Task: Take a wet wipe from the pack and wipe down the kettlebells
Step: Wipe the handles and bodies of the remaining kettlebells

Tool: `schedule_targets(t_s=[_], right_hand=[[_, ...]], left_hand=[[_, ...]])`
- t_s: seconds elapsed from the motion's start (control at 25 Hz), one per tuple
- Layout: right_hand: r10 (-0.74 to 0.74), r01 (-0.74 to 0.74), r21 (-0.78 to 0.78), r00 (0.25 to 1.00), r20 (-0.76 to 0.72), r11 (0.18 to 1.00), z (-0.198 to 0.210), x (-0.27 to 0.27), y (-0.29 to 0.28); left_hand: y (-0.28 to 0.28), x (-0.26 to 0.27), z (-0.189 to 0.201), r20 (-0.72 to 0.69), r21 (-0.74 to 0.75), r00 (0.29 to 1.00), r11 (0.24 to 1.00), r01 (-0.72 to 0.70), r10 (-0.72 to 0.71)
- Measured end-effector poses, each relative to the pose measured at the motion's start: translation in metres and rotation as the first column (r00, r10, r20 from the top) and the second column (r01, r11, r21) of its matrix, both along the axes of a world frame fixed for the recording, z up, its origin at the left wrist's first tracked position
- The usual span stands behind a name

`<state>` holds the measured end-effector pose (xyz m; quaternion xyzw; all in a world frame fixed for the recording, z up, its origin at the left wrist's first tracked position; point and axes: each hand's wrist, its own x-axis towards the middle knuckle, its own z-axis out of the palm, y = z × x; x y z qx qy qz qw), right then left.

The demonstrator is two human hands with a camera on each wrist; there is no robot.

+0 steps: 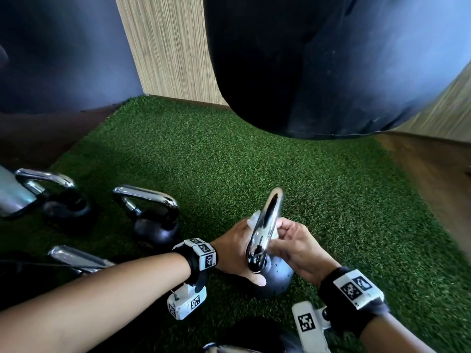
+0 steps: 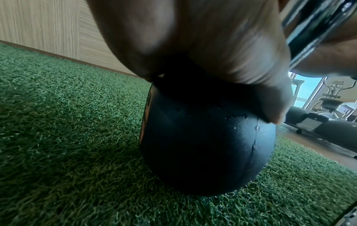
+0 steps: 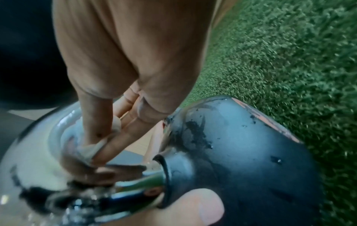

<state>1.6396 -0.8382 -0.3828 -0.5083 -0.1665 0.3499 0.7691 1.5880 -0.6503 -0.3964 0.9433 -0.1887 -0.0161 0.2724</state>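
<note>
A black kettlebell with a chrome handle (image 1: 266, 220) stands tilted on the green turf. My left hand (image 1: 234, 253) grips it where the handle meets the ball, thumb lying on the ball (image 2: 203, 145). My right hand (image 1: 298, 245) pinches a crumpled white wet wipe (image 1: 252, 220) and presses it against the inside of the handle. In the right wrist view the wipe (image 3: 90, 149) sits between my fingers (image 3: 115, 142) and the chrome, next to the ball (image 3: 241, 145). The left thumb shows at the bottom of that view. The wipe pack is not in view.
More chrome-handled kettlebells stand to the left: one close (image 1: 153, 212), one farther (image 1: 63, 200), and a handle (image 1: 79, 258) behind my left forearm. A big black punching bag (image 1: 318, 67) hangs ahead over the turf (image 1: 229, 154). Wood-panelled walls bound the corner.
</note>
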Motion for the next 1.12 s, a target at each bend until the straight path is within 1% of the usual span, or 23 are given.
schedule_targets(t_s=[0.04, 0.12, 0.2, 0.28, 0.32, 0.44, 0.48, 0.52, 0.6, 0.68, 0.8, 0.84, 0.92, 1.0, 1.04, 1.08, 1.12], right_hand=[[-0.045, 0.047, -0.054, 0.998, 0.038, 0.997, 0.002, -0.003, 0.001], [-0.194, 0.209, -0.128, 0.973, 0.122, 0.969, 0.003, 0.003, 0.006], [-0.363, 0.403, -0.172, 0.905, 0.220, 0.899, 0.004, 0.013, 0.010], [-0.456, 0.513, -0.189, 0.846, 0.276, 0.837, 0.003, 0.018, 0.011], [-0.475, 0.542, -0.202, 0.826, 0.303, 0.816, 0.002, 0.017, 0.010], [-0.472, 0.575, -0.238, 0.798, 0.375, 0.783, 0.005, 0.011, 0.009], [-0.488, 0.604, -0.255, 0.778, 0.396, 0.755, 0.006, 0.014, 0.011], [-0.519, 0.644, -0.281, 0.751, 0.408, 0.711, 0.008, 0.018, 0.015], [-0.586, 0.724, -0.372, 0.690, 0.426, 0.581, 0.010, 0.026, 0.025], [-0.614, 0.746, -0.441, 0.664, 0.427, 0.499, 0.009, 0.028, 0.031], [-0.572, 0.724, -0.533, 0.682, 0.456, 0.438, 0.008, 0.027, 0.033], [-0.540, 0.715, -0.560, 0.691, 0.480, 0.418, 0.008, 0.026, 0.034], [-0.479, 0.702, -0.587, 0.708, 0.519, 0.402, 0.009, 0.030, 0.035], [-0.424, 0.673, -0.618, 0.738, 0.526, 0.406, 0.005, 0.037, 0.038], [-0.390, 0.640, -0.647, 0.767, 0.510, 0.413, 0.004, 0.040, 0.036], [-0.348, 0.606, -0.671, 0.795, 0.497, 0.427, 0.003, 0.042, 0.033], [-0.297, 0.560, -0.689, 0.828, 0.476, 0.459, 0.001, 0.043, 0.027]], left_hand=[[0.000, -0.001, 0.003, -0.028, -0.043, 0.999, 0.999, -0.020, 0.018], [0.001, -0.001, 0.003, -0.048, -0.027, 0.999, 0.999, -0.022, 0.021], [-0.001, 0.002, -0.003, -0.064, 0.026, 0.998, 0.999, -0.025, 0.026], [0.001, 0.005, -0.007, -0.114, 0.048, 0.993, 0.999, -0.023, 0.028], [0.002, 0.006, -0.007, -0.131, 0.041, 0.991, 0.999, -0.023, 0.029], [0.003, 0.009, -0.009, -0.136, 0.020, 0.989, 0.999, -0.051, 0.053], [0.003, 0.010, -0.010, -0.140, 0.020, 0.988, 0.998, -0.060, 0.063], [0.003, 0.011, -0.012, -0.138, 0.032, 0.988, 0.998, -0.058, 0.062], [0.002, 0.013, -0.017, -0.101, 0.095, 0.994, 0.995, -0.022, 0.032], [0.003, 0.016, -0.020, -0.078, 0.134, 0.997, 0.991, 0.001, 0.010], [0.002, 0.017, -0.019, -0.054, 0.162, 0.999, 0.987, 0.006, 0.003], [0.001, 0.016, -0.018, -0.070, 0.162, 0.997, 0.987, -0.007, 0.018], [0.001, 0.013, -0.013, -0.120, 0.161, 0.992, 0.987, -0.028, 0.048], [0.000, 0.010, -0.015, -0.168, 0.152, 0.983, 0.987, -0.051, 0.077], [-0.002, 0.008, -0.012, -0.191, 0.152, 0.978, 0.987, -0.058, 0.087], [-0.003, 0.008, -0.010, -0.212, 0.158, 0.973, 0.986, -0.061, 0.095], [-0.003, 0.009, -0.005, -0.250, 0.160, 0.965, 0.986, -0.044, 0.083]])
